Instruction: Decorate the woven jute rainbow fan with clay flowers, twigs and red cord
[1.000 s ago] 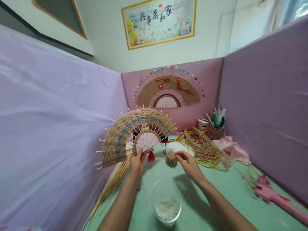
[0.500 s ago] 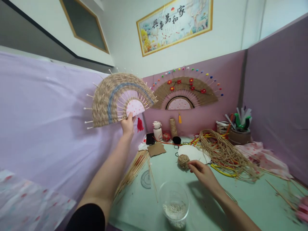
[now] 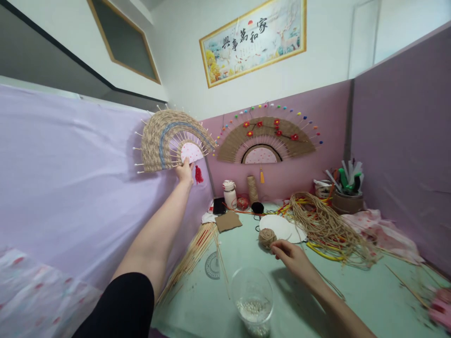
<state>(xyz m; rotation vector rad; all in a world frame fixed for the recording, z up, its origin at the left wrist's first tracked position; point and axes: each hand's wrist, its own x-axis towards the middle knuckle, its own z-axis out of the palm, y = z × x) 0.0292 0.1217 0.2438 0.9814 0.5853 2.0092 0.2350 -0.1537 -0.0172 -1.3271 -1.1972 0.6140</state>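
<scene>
- The left hand (image 3: 185, 172) grips the tan woven-twine fan with a blue stripe and white-tipped ribs (image 3: 151, 145) at its pink-dotted half-round base, raised in front of the lilac cloth wall (image 3: 70, 164); a red tassel (image 3: 198, 174) hangs below.
- The right hand (image 3: 291, 256) is just beside a ball of brown twine (image 3: 267, 238), fingers drawn together; I cannot tell whether they pinch anything.
- A clear plastic cup (image 3: 243, 288) stands on the pale green tabletop (image 3: 299, 305), small white beads (image 3: 254, 310) covering its bottom.
- A round brown pot (image 3: 347, 203), back right, holds white sticks and a green-and-black tool (image 3: 343, 177).
- Beside it sits a smaller pale patterned tub (image 3: 322, 190), its contents unclear.
- A white lidded bottle (image 3: 230, 196) stands at the back, contents hidden.
</scene>
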